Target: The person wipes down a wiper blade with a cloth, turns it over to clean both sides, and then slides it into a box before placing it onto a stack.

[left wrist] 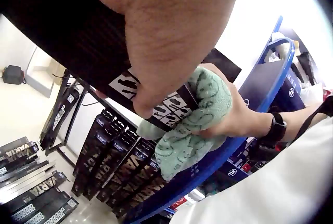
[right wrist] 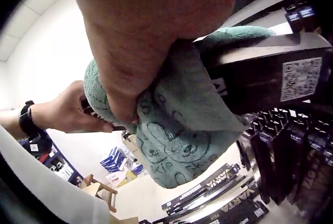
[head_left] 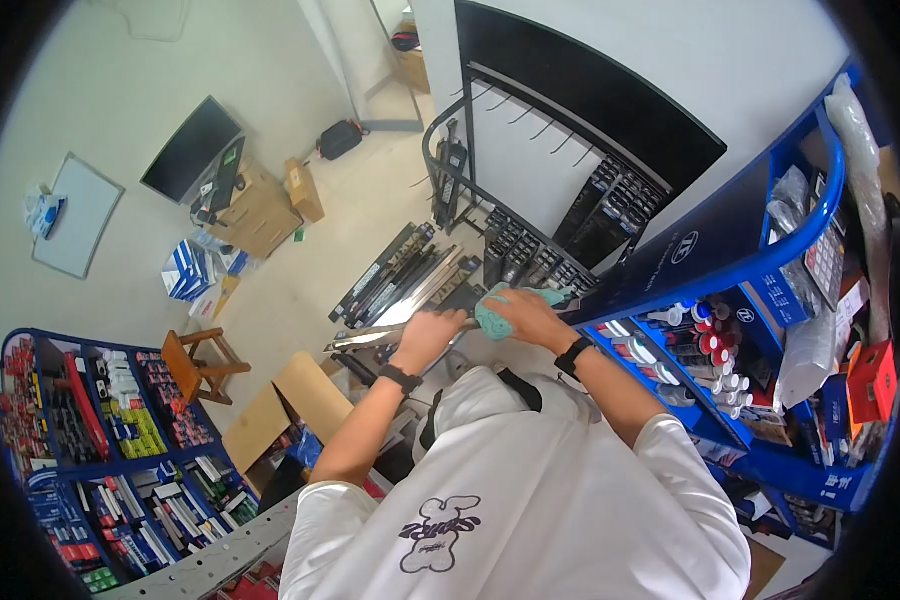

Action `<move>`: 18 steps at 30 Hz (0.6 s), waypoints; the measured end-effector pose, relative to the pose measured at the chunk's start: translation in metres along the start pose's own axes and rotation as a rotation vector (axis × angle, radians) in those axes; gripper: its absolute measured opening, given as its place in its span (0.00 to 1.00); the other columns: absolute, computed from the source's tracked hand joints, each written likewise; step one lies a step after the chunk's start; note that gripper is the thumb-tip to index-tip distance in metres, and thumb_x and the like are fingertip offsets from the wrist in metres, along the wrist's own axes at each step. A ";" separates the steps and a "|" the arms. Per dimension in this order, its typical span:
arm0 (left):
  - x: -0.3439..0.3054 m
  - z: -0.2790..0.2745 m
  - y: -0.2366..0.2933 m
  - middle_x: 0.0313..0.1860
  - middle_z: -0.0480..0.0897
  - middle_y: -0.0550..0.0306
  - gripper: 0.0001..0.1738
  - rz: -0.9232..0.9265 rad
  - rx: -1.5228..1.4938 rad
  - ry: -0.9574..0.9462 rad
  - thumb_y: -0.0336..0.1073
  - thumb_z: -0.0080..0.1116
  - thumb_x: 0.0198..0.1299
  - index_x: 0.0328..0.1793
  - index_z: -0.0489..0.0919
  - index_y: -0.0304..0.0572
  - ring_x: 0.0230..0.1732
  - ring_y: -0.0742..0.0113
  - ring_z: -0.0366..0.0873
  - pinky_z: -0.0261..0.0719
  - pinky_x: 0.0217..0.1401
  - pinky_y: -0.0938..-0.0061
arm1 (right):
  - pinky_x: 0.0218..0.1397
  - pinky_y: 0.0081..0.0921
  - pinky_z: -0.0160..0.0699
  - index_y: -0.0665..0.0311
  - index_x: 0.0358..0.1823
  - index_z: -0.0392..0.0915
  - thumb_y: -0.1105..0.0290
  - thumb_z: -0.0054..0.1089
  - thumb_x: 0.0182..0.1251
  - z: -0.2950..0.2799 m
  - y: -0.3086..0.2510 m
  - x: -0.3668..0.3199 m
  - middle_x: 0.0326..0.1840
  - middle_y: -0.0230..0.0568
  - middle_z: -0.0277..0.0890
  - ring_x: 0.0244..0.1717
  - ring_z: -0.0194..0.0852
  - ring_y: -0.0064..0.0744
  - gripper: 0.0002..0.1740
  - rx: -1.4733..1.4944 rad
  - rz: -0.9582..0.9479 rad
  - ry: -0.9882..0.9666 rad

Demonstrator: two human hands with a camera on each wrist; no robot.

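My left hand (head_left: 428, 340) grips a long, narrow dark box (left wrist: 73, 36) near one end. The thumb presses on white printed symbols in the left wrist view. Next to it, my right hand (head_left: 532, 316) holds a light green cloth (left wrist: 197, 130) with dark line drawings, wrapped around the box. In the right wrist view the cloth (right wrist: 177, 135) hangs in folds below the fingers. Past it the box's end (right wrist: 260, 75) sticks out, with a square printed code on its side. Part of the box is hidden by the hands and cloth.
Several long VARTA boxes (head_left: 405, 280) lie ahead, low down. Behind them a black rack (head_left: 470, 190) carries hanging dark packages (left wrist: 130, 167). A blue shelf unit (head_left: 710, 240) with bottles stands close on the right. An open carton (head_left: 315, 395) and a wooden stool (head_left: 195, 365) are at the left.
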State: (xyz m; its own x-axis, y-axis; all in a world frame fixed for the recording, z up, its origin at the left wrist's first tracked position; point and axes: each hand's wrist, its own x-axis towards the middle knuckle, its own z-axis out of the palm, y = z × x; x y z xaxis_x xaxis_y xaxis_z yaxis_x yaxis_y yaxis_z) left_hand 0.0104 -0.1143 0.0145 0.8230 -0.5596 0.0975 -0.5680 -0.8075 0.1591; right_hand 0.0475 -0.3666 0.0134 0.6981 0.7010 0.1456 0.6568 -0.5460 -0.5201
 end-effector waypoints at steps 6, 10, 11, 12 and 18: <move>-0.001 -0.013 0.002 0.34 0.85 0.55 0.04 0.033 -0.009 -0.081 0.32 0.54 0.62 0.42 0.76 0.47 0.30 0.54 0.86 0.82 0.29 0.60 | 0.58 0.44 0.79 0.49 0.61 0.77 0.69 0.68 0.57 0.009 0.042 -0.050 0.57 0.43 0.78 0.56 0.79 0.52 0.27 -0.074 0.122 0.011; -0.009 -0.010 -0.013 0.28 0.85 0.51 0.13 0.018 -0.033 -0.094 0.37 0.57 0.63 0.54 0.80 0.52 0.30 0.51 0.85 0.80 0.29 0.58 | 0.58 0.43 0.80 0.49 0.60 0.77 0.68 0.68 0.57 -0.001 0.059 -0.077 0.57 0.43 0.77 0.56 0.79 0.53 0.27 -0.117 0.094 0.127; -0.010 -0.015 -0.016 0.28 0.85 0.51 0.14 0.032 -0.058 -0.083 0.36 0.57 0.63 0.54 0.80 0.53 0.31 0.51 0.85 0.80 0.30 0.58 | 0.58 0.43 0.80 0.49 0.60 0.77 0.68 0.68 0.57 -0.002 0.057 -0.081 0.57 0.43 0.77 0.56 0.79 0.53 0.27 -0.130 0.103 0.134; -0.007 -0.026 -0.014 0.30 0.85 0.52 0.15 0.034 -0.015 -0.136 0.35 0.57 0.62 0.54 0.80 0.51 0.32 0.52 0.85 0.80 0.32 0.60 | 0.59 0.43 0.79 0.50 0.61 0.77 0.70 0.67 0.56 -0.003 0.055 -0.081 0.58 0.44 0.77 0.57 0.79 0.53 0.27 -0.139 0.077 0.128; 0.017 -0.039 -0.020 0.31 0.84 0.53 0.03 0.179 0.093 -0.066 0.33 0.55 0.62 0.41 0.77 0.47 0.32 0.53 0.86 0.82 0.30 0.61 | 0.57 0.44 0.80 0.50 0.63 0.74 0.74 0.64 0.56 -0.011 0.039 -0.081 0.55 0.45 0.75 0.54 0.79 0.53 0.30 -0.197 0.112 0.117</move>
State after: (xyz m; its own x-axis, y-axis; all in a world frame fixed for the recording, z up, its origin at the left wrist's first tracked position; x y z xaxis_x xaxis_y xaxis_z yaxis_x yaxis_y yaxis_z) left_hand 0.0365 -0.1004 0.0511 0.7085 -0.7039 0.0514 -0.7057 -0.7064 0.0538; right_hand 0.0198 -0.4498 -0.0089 0.7903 0.5798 0.1984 0.6085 -0.7042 -0.3660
